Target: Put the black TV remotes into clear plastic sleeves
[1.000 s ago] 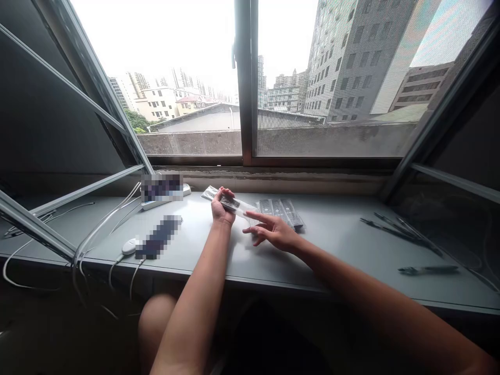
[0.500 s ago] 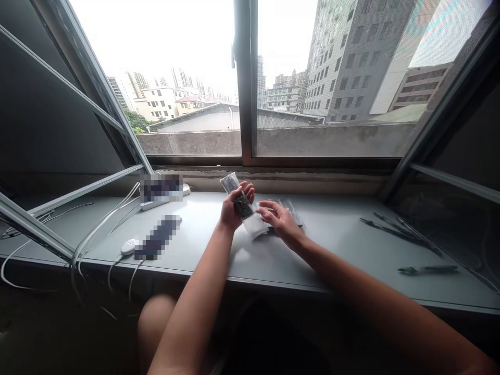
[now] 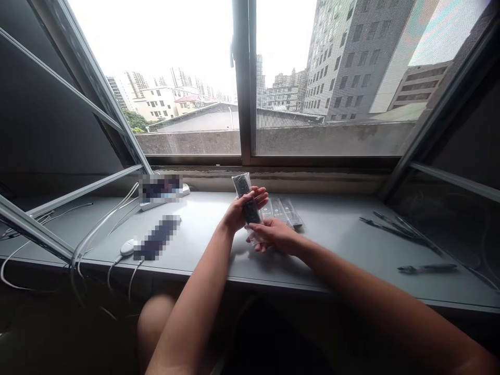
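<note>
Holding a clear packet (image 3: 247, 200) w/ a dark strip inside, both hands work it above the grey ledge (image 3: 336, 234), just below the window frame (image 3: 242, 83). Left hand (image 3: 239, 212) is curled round the packet's mid-section, fingers wrapped from the 9 o'clock side, thumb across the front. Right hand (image 3: 273, 235) is closed on the packet's lower end at approx 5 o'clock from the left hand, fingertips pinching it. Packet stands nearly upright, top end tilted slightly toward 11 o'clock, clear of the ledge.

To handle it well, imo: keep the left grip firm but not crushing, since the film looks thin and slippery; let the right pinch do the fine work at the bottom edge; keep the packet over the ledge so anything that slips lands there.

More packets (image 3: 282, 211) lie flat on the ledge at 3 o'clock from the left hand, just behind the right hand. White cables (image 3: 97, 229) lie well apart at 9 o'clock; dark pens (image 3: 394, 228) at 3 o'clock.
</note>
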A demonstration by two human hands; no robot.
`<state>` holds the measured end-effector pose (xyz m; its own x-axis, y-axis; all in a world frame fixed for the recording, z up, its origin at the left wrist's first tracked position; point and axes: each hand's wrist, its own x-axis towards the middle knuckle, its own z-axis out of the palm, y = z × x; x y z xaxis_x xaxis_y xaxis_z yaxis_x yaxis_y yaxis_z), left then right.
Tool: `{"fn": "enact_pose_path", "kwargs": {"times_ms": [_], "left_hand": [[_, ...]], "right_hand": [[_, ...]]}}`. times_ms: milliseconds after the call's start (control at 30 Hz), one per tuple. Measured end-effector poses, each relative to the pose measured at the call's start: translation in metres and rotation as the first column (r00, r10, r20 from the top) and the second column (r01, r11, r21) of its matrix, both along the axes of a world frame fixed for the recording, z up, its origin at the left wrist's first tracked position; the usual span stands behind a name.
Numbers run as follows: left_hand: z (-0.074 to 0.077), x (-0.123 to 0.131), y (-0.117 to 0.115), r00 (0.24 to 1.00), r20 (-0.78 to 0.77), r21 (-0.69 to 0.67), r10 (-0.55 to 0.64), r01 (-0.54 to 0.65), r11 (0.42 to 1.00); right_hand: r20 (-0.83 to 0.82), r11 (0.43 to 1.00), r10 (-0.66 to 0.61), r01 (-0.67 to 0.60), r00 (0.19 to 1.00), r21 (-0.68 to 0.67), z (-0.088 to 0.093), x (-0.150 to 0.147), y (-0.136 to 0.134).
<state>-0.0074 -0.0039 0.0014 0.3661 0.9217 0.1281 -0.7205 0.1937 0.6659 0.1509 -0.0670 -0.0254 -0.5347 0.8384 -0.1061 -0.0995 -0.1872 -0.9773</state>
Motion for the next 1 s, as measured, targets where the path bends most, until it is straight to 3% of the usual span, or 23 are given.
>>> {"fn": "enact_pose_path", "kwargs": {"times_ms": [300,533,733,867,933,1000], "left_hand": [[-0.004,-0.006,0.006,0.996,-0.082,0.041,0.015,-0.012,0.999],[-0.007,-0.012,0.02,0.955,-0.219,0.007,0.201,-0.204,0.979],[-0.01,-0.012,0.022,0.927,-0.317,0.011,0.201,-0.208,0.978],[-0.009,-0.009,0.018,0.94,-0.312,-0.001,0.14,-0.148,0.989],[-0.008,-0.007,0.015,0.939,-0.332,-0.016,0.092,-0.103,0.995],[-0.006,-0.007,0.012,0.925,-0.38,-0.042,0.018,-0.037,0.998]], "right_hand": [[0.018,0.99,-0.011,0.008,1.0,0.139,0.007,-0.001,-0.003],[0.012,0.974,0.004,-0.007,1.0,0.226,0.006,0.0,-0.004],[0.079,0.922,0.019,-0.048,0.997,0.384,0.0,0.001,-0.001],[0.188,0.834,-0.074,-0.043,0.979,0.55,-0.002,0.005,0.0],[0.257,0.721,-0.171,-0.057,0.951,0.691,-0.001,0.009,0.001],[0.309,0.548,-0.256,-0.126,0.916,0.827,0.0,0.015,0.003]]}}
